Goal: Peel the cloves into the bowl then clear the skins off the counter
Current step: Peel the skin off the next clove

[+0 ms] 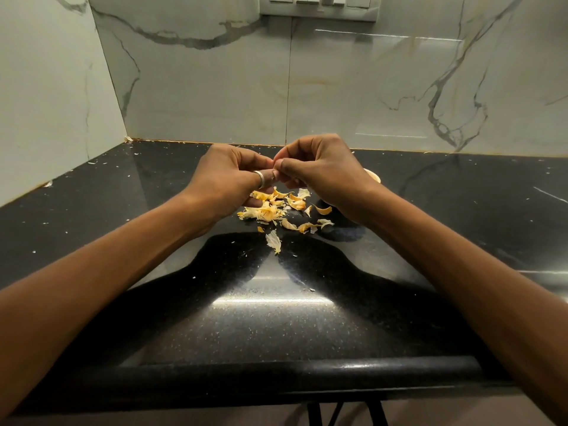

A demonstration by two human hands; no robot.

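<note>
Down at the bottom of the frame is the shiny black counter (276, 333). Further up, in the middle, a heap of dry yellow skins (270, 212) lies on it. Just above the heap are the left hand (227, 173) and the right hand (319, 170). Their fingers are curled and their tips meet, pinching something tiny. I think it is a clove, but it is hidden between them. A ring (259, 178) sits on the left thumb. Behind the right hand, a bit of the bowl (373, 176) peeks out. At the top is the marble wall (215, 87) with switches (319, 4). The peeling step looks to be going on. Next, the bare clove needs to drop in the bowl, just right of the middle. The skins are not cleared yet.
</note>
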